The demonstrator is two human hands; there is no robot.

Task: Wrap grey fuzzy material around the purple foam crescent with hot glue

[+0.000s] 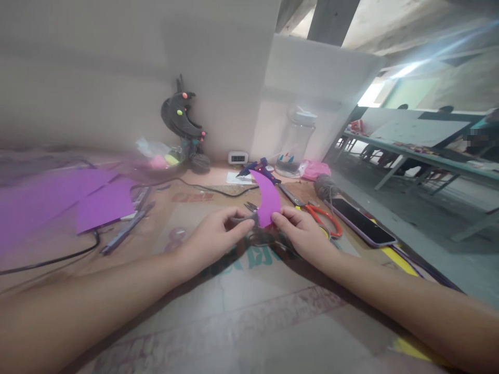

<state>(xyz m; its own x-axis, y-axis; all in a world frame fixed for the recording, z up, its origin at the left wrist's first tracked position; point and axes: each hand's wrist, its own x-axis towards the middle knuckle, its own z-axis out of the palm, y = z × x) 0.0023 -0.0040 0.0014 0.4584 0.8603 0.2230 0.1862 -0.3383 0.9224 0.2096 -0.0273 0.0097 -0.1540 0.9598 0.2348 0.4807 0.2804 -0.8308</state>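
Between my hands, over the middle of the table, stands a purple crescent-shaped paper piece (268, 193), its tip pointing up and away from me. My right hand (302, 231) pinches its lower right edge between thumb and fingers. My left hand (222, 234) is closed on a grey strand that looks like yarn (247, 218), at the lower left of the crescent. Whether the strand is wound around the paper is hard to make out. Orange-handled scissors (325, 219) lie just beyond my right hand.
A dark crescent ornament (177, 114) leans at the back wall. A blue glue gun (257, 167), small clock (237, 157) and clear bottle (294, 143) stand behind my hands. Purple sheets (103, 202) lie left; a grey yarn ball (325, 186) and phone (362, 222) right.
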